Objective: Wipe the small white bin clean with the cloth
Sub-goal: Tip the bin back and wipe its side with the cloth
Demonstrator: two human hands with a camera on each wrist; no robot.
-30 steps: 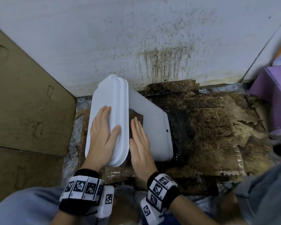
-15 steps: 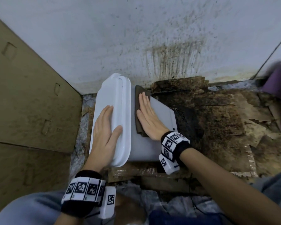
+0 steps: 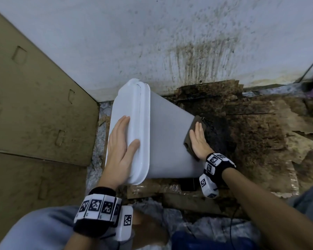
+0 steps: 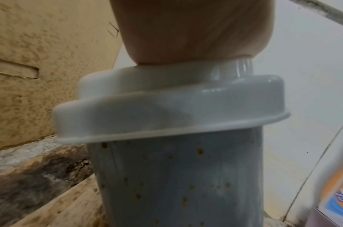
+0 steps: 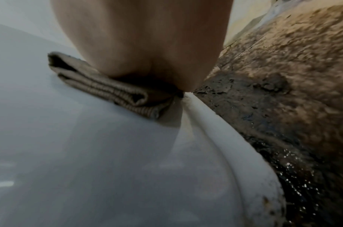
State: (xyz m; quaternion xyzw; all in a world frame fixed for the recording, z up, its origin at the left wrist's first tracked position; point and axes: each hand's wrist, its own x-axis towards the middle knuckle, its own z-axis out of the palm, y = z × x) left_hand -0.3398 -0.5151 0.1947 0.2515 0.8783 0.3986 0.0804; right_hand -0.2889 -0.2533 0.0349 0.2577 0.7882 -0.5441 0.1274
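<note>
The small white bin [image 3: 167,141] stands on dirty cardboard by the wall, its lid [image 3: 132,127] on top. My left hand [image 3: 120,143] lies flat on the lid with straight fingers, pressing it down. My right hand [image 3: 197,141] presses a folded brown cloth [image 3: 189,141] flat against the bin's side, low near the base. In the right wrist view the cloth [image 5: 108,90] is squeezed under the palm [image 5: 143,46] next to the bin's bottom rim [image 5: 235,145]. The left wrist view shows brown specks on another side of the bin [image 4: 176,184].
A stained white wall [image 3: 170,42] stands behind the bin. Large cardboard sheets [image 3: 34,114] lean at the left. Wet, dark, torn cardboard [image 3: 251,138] covers the floor to the right. My knees in grey trousers [image 3: 34,231] are at the bottom.
My right hand has slid the cloth down the bin's side, from just under the lid to the base. The left hand has stayed on the lid.
</note>
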